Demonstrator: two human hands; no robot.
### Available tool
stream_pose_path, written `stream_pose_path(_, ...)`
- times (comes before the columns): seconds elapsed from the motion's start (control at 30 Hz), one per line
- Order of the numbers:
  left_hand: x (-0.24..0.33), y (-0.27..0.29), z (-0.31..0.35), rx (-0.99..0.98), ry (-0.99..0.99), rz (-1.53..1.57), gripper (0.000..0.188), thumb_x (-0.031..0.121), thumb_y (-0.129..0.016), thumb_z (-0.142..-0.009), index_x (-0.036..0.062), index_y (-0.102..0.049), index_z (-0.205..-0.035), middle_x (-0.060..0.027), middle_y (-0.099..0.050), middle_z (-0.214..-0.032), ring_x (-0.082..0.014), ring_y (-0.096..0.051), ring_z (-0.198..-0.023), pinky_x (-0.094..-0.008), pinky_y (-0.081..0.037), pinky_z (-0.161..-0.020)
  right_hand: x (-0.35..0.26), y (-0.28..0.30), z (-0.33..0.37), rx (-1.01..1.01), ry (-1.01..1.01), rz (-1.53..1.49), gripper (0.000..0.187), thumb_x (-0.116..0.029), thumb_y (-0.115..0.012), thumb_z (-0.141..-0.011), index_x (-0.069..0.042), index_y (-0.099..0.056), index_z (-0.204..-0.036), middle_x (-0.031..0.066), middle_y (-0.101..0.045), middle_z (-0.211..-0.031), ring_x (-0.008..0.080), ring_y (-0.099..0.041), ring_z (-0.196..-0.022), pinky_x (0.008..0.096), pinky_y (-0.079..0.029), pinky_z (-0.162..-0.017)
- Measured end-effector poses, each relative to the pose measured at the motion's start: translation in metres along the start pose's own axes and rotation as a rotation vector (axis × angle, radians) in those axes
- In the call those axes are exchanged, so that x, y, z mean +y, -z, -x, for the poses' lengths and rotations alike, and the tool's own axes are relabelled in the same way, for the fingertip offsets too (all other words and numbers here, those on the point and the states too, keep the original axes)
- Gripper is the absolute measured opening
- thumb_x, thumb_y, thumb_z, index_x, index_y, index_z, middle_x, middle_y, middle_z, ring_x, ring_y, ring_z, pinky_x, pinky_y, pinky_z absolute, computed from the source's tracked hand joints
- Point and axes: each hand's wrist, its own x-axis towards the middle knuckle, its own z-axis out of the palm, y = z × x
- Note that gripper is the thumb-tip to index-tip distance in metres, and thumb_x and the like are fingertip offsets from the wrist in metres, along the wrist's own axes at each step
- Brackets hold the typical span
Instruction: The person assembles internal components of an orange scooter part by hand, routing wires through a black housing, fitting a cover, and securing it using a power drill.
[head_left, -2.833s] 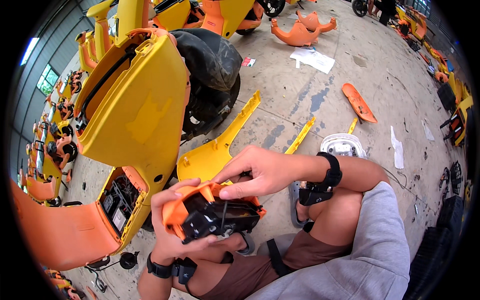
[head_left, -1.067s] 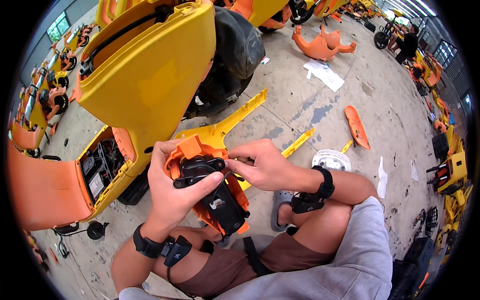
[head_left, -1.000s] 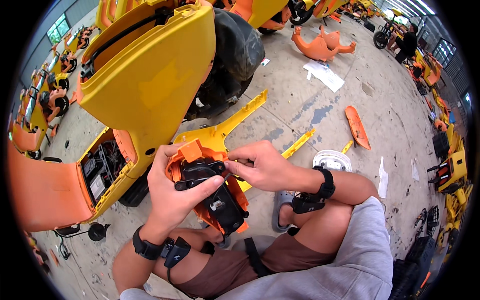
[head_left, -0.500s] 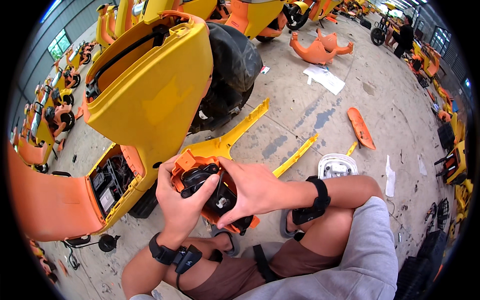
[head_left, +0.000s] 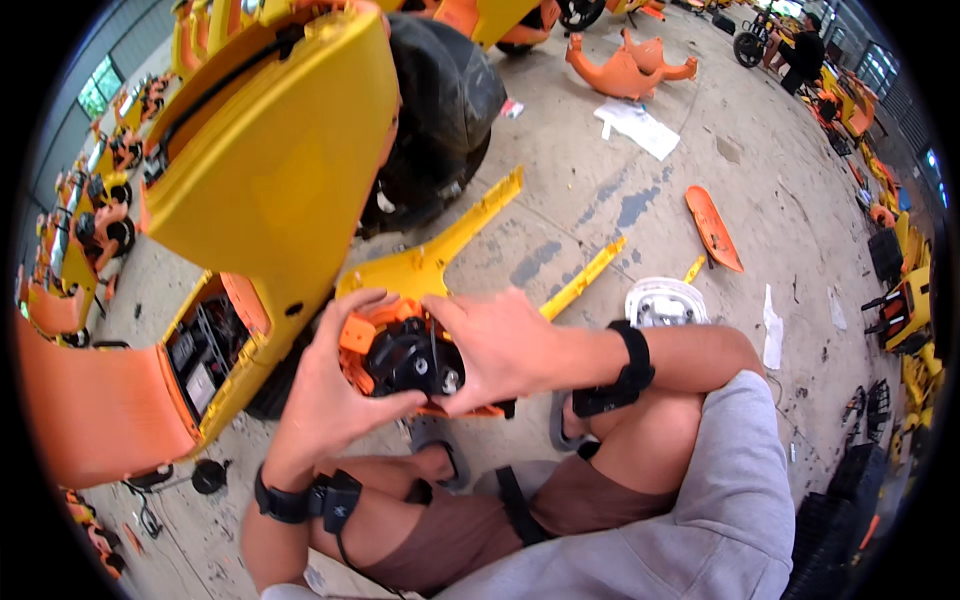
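Observation:
I hold an orange plastic housing with a round black part [head_left: 410,358] in its middle, above my knees. My left hand [head_left: 335,385] grips its left side, with the thumb under the black part and the fingers curled over the top. My right hand [head_left: 495,345] covers its right side, fingers spread across the orange shell. Both wrists carry black straps. Just behind the housing a yellow plastic panel [head_left: 440,255] lies on the concrete floor.
A large yellow and orange vehicle body [head_left: 265,170] with a black tyre [head_left: 440,100] stands at the left. An orange fender [head_left: 712,228], a white round part [head_left: 665,300], white paper [head_left: 640,125] and orange shells [head_left: 625,70] lie about. A person [head_left: 800,55] crouches far back.
The housing has been turned and lowered from an upright tilt, and now the black part faces up. My right hand moved from pinching its top edge to lying flat over its right side.

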Motion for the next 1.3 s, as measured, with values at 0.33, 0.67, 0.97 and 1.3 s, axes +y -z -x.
stream_pose_path(0.33,-0.002,0.001,0.005,0.068,0.028,-0.107,0.072,0.015,-0.094,-0.059,0.0011,-0.055,-0.118,-0.0132,-0.069,-0.110,-0.0204,-0.069,-0.103,-0.0340,-0.054,-0.093,0.004,0.010,-0.004,-0.112,0.055,-0.092,0.087,-0.049,-0.087,-0.060,0.003,-0.053,-0.121,0.0173,-0.067,-0.080,0.0357,-0.069,-0.074,0.0423,-0.054,-0.065)
stream_pose_path(0.67,0.000,0.016,0.008,0.184,0.048,-0.021,0.073,0.019,-0.097,-0.062,0.0031,-0.051,-0.116,-0.0088,-0.066,-0.105,-0.0149,-0.064,-0.098,-0.0314,-0.052,-0.091,0.049,0.059,-0.028,0.240,-0.510,-1.485,0.051,-0.007,-0.055,-0.090,0.003,-0.050,-0.139,-0.0015,-0.051,-0.083,0.0070,-0.048,-0.070,0.0225,-0.037,-0.059)
stream_pose_path(0.97,-0.005,0.016,0.012,0.152,0.089,0.058,0.073,0.021,-0.097,-0.063,0.0018,-0.052,-0.116,-0.0110,-0.066,-0.102,-0.0158,-0.064,-0.097,-0.0313,-0.052,-0.089,0.058,0.026,-0.040,0.224,-0.773,-1.626,0.040,-0.006,-0.050,-0.104,0.004,-0.044,-0.141,0.0144,-0.061,-0.123,0.0100,-0.053,-0.076,0.0218,-0.045,-0.061)
stream_pose_path(1.3,-0.002,0.006,0.010,-0.006,0.099,-0.128,0.070,0.017,-0.092,-0.062,0.0075,-0.053,-0.120,-0.0160,-0.072,-0.094,-0.0298,-0.074,-0.090,-0.0366,-0.055,-0.083,0.017,0.009,-0.040,0.154,-0.079,-0.796,0.025,-0.022,-0.057,-0.106,0.001,-0.063,-0.114,0.0095,-0.077,-0.091,0.0090,-0.064,-0.070,0.0231,-0.047,-0.061)
